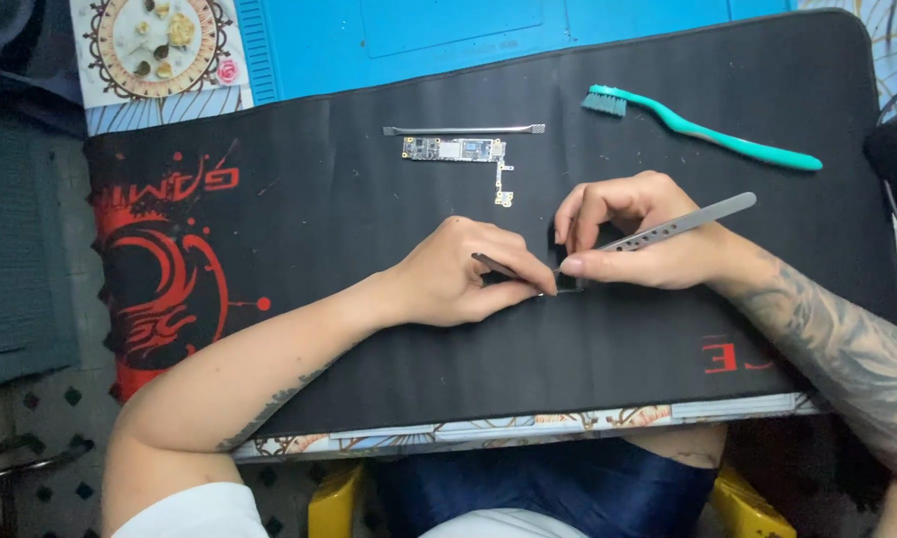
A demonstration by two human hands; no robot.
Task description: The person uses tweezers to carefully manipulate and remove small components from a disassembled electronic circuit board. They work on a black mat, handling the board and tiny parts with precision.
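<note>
Taking the black desk mat [369,329] as my landmark, its left end carries a red dragon design [164,289], and my left forearm crosses the mat's near edge just right of that. My left hand [463,274] rests near the mat's middle, fingers curled shut around a thin dark tool [503,267] whose tip points right toward a small dark part [568,283] lying on the mat. Farther back on the mat, above my left hand, a narrow phone circuit board [456,150] lies flat, with a slim metal spudger [465,130] just behind it, parallel and close. My right hand [638,239] sits just right of the mat's middle, thumb and forefinger pinched closed on silver tweezers [682,224]; their tip comes down at the small dark part, between both hands, though I cannot tell whether they grip it. Toward the mat's far right corner lies a teal toothbrush [707,130], bristles pointing left.
</note>
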